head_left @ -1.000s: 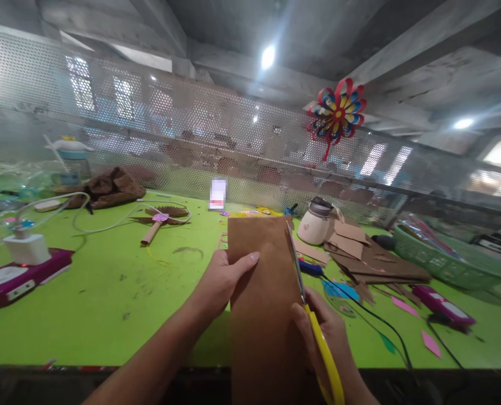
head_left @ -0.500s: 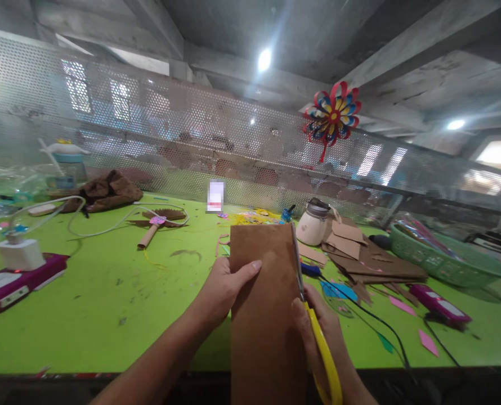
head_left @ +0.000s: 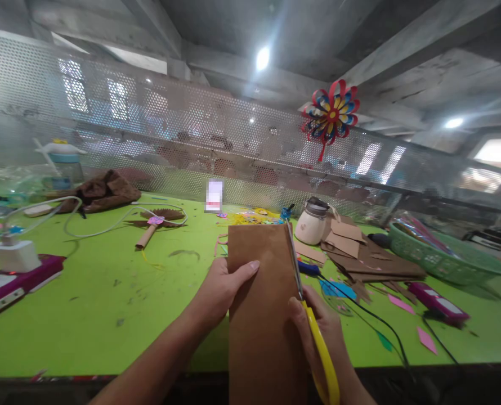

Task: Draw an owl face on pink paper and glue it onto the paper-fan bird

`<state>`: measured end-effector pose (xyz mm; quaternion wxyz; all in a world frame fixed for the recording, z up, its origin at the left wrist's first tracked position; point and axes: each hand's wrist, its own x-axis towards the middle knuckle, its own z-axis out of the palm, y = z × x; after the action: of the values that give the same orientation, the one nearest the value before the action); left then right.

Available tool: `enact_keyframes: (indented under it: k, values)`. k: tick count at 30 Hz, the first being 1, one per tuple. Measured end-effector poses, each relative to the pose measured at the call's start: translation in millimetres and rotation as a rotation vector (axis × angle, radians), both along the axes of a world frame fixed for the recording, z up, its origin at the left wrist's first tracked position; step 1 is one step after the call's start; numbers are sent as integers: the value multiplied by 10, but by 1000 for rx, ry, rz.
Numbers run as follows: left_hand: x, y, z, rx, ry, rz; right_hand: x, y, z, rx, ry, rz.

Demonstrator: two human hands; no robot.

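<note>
A long brown paper sheet stands upright in front of me, its top edge level and its lower end running out of view. My left hand grips its left edge, thumb on the near face and the other fingers hidden behind. In my right hand are scissors with yellow handles. Their blades point up along the sheet's right edge, the tips near its top right corner. The blades look nearly closed; whether paper lies between them I cannot tell.
Brown paper pieces lie at right beside a green basket. A cream jar stands behind them. Magenta power strips sit at both sides, with a black cable near my right hand. A paper flower on a brown tube lies left.
The scissor tips have tilted slightly left over the sheet's top right corner. The whole view has shifted a little; both hands keep their holds.
</note>
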<state>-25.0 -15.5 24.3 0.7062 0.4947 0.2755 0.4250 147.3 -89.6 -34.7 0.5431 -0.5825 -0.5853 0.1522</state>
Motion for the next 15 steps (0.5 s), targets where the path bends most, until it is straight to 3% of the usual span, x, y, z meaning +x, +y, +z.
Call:
enact_keyframes:
  k: [10, 15]
  values:
    - [-6, 0, -34, -1, 5, -19, -69, -18, 1, -16, 187, 25]
    - [-24, 33, -68, 3, 15, -32, -32, -20, -23, 10, 147, -55]
